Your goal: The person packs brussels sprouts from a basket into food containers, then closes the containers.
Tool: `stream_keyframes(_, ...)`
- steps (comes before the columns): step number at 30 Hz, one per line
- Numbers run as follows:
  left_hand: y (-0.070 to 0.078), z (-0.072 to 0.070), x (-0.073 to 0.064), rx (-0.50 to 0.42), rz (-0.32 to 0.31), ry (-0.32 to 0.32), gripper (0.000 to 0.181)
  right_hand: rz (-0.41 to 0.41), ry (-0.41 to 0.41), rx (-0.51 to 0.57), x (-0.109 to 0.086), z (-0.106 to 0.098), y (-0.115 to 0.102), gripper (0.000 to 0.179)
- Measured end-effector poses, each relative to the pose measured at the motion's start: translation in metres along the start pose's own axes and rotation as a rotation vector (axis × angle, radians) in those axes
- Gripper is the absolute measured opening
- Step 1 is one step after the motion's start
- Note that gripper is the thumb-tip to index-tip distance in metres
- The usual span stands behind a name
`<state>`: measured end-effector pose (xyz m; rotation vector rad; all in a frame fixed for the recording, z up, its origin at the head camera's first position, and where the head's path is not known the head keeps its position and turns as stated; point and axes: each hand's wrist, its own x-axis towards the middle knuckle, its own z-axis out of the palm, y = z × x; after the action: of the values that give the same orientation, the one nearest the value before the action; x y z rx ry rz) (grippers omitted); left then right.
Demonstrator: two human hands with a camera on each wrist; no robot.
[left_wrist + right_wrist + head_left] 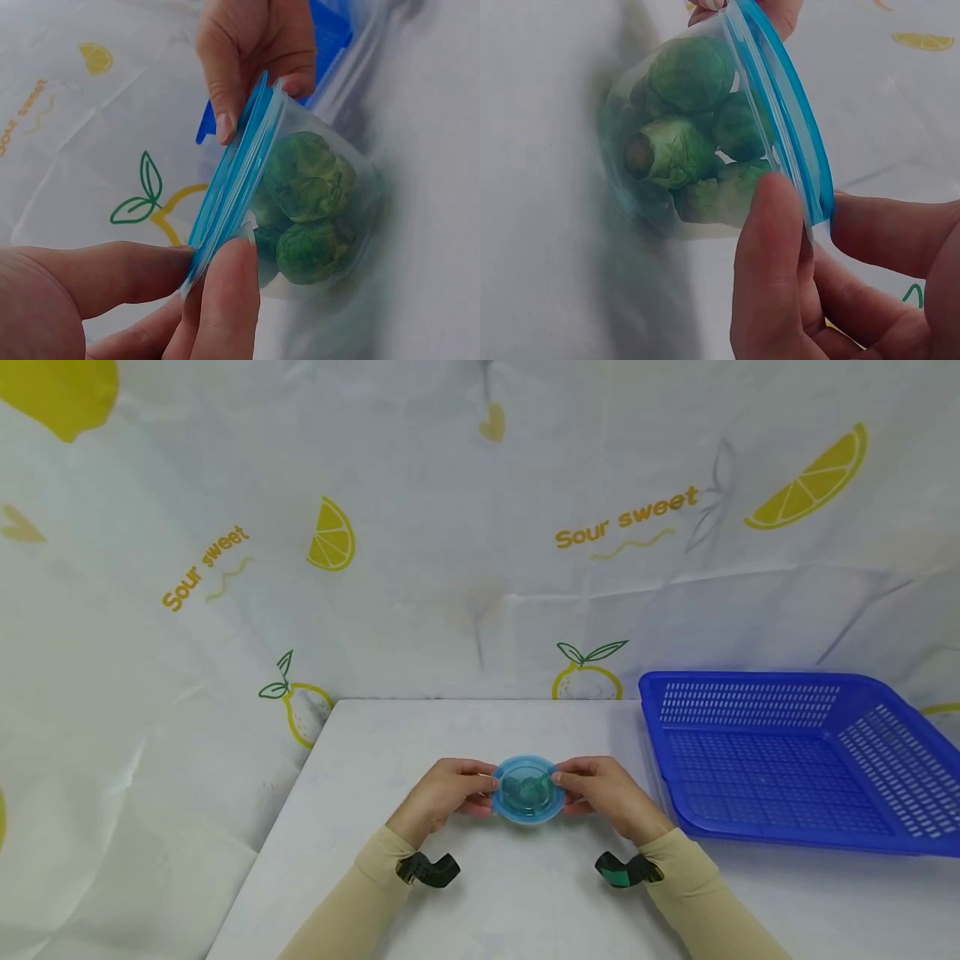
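Note:
Between the two hands is a clear plastic bowl (360, 187) with a translucent blue lid (527, 789) on top. Several Brussels sprouts (679, 150) lie inside, seen through the wall. My left hand (452, 793) pinches the left side of the rim, thumb on the lid and fingers beneath the edge. On the opposite side my right hand (603, 793) pinches the rim the same way, its thumb pressing on the lid. In both wrist views the lid lies flush along the bowl's rim.
A large blue plastic basket (780, 831) with slotted walls stands to the right on the white table (420, 727). A white sheet printed with lemons (450, 527) hangs behind the table and to its left. Dark straps (429, 870) sit on both wrists.

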<state>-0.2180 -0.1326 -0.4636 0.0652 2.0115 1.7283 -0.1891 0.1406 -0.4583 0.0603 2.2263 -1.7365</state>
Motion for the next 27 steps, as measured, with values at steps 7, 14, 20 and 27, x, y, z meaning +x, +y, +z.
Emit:
stream_keyframes(7,-0.002,-0.001,0.002,-0.016,0.012,-0.001,0.038,-0.008,-0.005,0.051,0.003,-0.002,0.003,0.039)
stream_keyframes(14,-0.004,0.0,0.002,-0.036,0.009,-0.009,0.037,0.009,-0.017,0.056,0.004,-0.002,0.006,0.043)
stream_keyframes(20,-0.006,-0.003,0.004,-0.05,0.012,-0.037,0.041,-0.008,-0.059,0.081,0.005,-0.003,0.009,0.049)
stream_keyframes(27,-0.01,-0.004,0.007,-0.057,0.014,-0.059,0.042,-0.031,-0.058,0.108,0.006,-0.004,0.012,0.049)
